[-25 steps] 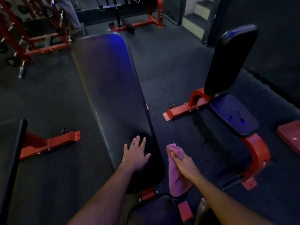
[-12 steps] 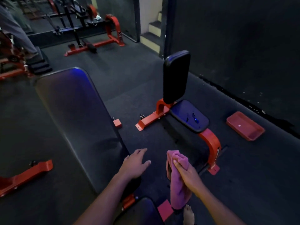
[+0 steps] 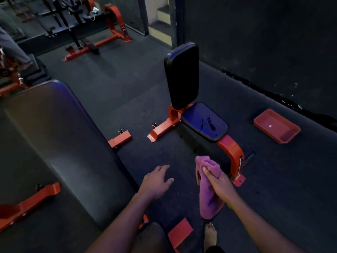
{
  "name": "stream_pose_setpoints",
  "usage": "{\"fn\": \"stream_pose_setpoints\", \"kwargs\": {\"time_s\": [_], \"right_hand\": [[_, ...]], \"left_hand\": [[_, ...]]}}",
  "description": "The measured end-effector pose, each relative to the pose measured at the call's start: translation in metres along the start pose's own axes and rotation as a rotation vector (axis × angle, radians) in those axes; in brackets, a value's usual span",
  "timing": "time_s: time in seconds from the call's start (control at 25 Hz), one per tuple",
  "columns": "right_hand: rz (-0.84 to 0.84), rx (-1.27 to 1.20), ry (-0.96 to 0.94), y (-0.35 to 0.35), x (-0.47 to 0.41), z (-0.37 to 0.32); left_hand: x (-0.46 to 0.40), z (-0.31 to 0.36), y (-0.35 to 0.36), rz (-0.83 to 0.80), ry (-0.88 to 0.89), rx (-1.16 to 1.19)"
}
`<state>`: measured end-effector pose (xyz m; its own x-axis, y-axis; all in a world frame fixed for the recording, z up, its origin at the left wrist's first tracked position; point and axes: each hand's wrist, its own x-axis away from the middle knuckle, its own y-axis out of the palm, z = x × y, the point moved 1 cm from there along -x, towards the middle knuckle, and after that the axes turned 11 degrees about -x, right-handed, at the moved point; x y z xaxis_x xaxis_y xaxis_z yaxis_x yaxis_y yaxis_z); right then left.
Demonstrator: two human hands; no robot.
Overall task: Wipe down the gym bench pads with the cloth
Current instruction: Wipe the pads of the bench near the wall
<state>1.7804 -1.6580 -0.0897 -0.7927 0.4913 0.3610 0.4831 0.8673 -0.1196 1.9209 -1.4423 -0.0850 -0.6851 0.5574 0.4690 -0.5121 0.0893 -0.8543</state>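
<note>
A long black bench pad (image 3: 60, 143) on a red frame slopes across the left half of the view. My left hand (image 3: 156, 181) hovers with fingers spread just off the pad's right edge, over the floor. My right hand (image 3: 218, 185) grips a pink cloth (image 3: 209, 198) that hangs down bunched. Ahead stands a second bench with an upright black back pad (image 3: 182, 75) and a blue-lit seat pad (image 3: 205, 122) on a red frame. A small dark seat pad (image 3: 153, 238) shows at the bottom edge.
A red tray (image 3: 277, 126) lies on the dark rubber floor at the right, near a black wall. Red frame feet (image 3: 120, 138) (image 3: 31, 203) stick out on the floor. More red machines (image 3: 98, 44) and a person's leg (image 3: 12, 48) stand at the back. My bare foot (image 3: 210, 234) is below.
The view has swung right, from the long bench toward the upright one. My left hand has come off the long pad and now hovers beside it. The right hand keeps holding the cloth.
</note>
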Motion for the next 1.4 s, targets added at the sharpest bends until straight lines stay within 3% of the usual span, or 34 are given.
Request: {"fn": "stream_pose_setpoints", "kwargs": {"time_s": [0.2, 0.48, 0.88, 1.04, 1.4], "right_hand": [[-0.060, -0.026, 0.061, -0.018, -0.028, 0.007], [-0.199, 0.013, -0.012, -0.056, -0.079, -0.046], [0.003, -0.018, 0.012, -0.102, -0.108, -0.054], [-0.021, 0.013, -0.036, -0.096, -0.136, -0.085], [0.143, -0.059, -0.118, -0.044, -0.266, -0.163]], "left_hand": [[-0.019, 0.031, -0.008, -0.011, -0.090, 0.021], [-0.044, 0.055, -0.054, 0.117, -0.196, 0.026], [-0.123, 0.092, -0.098, 0.154, -0.012, -0.021], [-0.150, 0.088, -0.102, 0.150, 0.043, -0.038], [-0.301, -0.008, -0.219, 0.309, 0.167, -0.139]]}}
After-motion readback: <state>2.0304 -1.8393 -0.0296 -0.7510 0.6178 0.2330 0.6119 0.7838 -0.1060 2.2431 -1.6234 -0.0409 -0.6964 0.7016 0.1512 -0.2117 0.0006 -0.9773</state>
